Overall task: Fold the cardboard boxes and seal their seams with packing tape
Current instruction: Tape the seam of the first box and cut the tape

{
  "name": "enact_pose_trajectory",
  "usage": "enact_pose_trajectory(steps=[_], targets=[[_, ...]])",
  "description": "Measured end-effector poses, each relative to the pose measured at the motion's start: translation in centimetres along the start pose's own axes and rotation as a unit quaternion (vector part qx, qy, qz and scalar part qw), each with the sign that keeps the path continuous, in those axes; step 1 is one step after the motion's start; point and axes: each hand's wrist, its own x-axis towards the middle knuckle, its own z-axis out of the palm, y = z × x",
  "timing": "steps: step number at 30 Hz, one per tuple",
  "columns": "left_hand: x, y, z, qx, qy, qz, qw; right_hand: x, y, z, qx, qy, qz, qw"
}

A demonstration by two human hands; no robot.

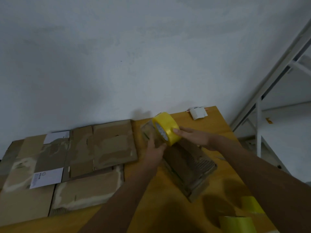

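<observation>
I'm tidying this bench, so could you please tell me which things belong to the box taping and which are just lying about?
In use:
- yellow tape roll, held by right hand
- cardboard box, steadied by left hand
- flattened boxes
- spare tape rolls

Lying about:
- small white object
- white shelving frame

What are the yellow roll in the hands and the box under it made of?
The yellow roll looks like glossy plastic packing tape, since light shines off its smooth band. The box looks like matte brown corrugated cardboard: ridged fluting shows at its near edge.
</observation>
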Motion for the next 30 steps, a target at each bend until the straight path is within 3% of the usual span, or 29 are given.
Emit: enact_pose_trajectory(steps=[3,6,10,15,17,22,30], targets=[[2.0,0.7,0.3,0.144,-0.039,0.060,0.987,1.0,1.5,1.2,0.063,0.007,0.019,0.998],[2.6,-1.1,-0.6,0.309,-0.077,0.084,0.944,1.5,3.6,3.0,0.097,0.012,0.047,0.994],[0.0,-5.3,-2.4,0.366,-0.084,0.129,0.918,1.6,5.4,4.8,0.131,0.027,0.008,0.991],[-6.3,-10.5,-3.0,0.452,-0.176,0.246,0.839,2.0,6.6,5.6,0.156,0.069,-0.038,0.985],[-6.2,-12.0,-2.8,0.487,-0.166,0.277,0.812,1.9,6.5,5.9,0.158,0.075,-0.050,0.983],[-5.2,-11.9,-0.6,0.508,-0.091,0.235,0.824,1.6,6.2,6.6,0.148,0.097,-0.071,0.982],[-4.9,-12.2,-0.6,0.527,-0.084,0.235,0.812,1.8,6.4,7.2,0.013,0.168,-0.091,0.981]])
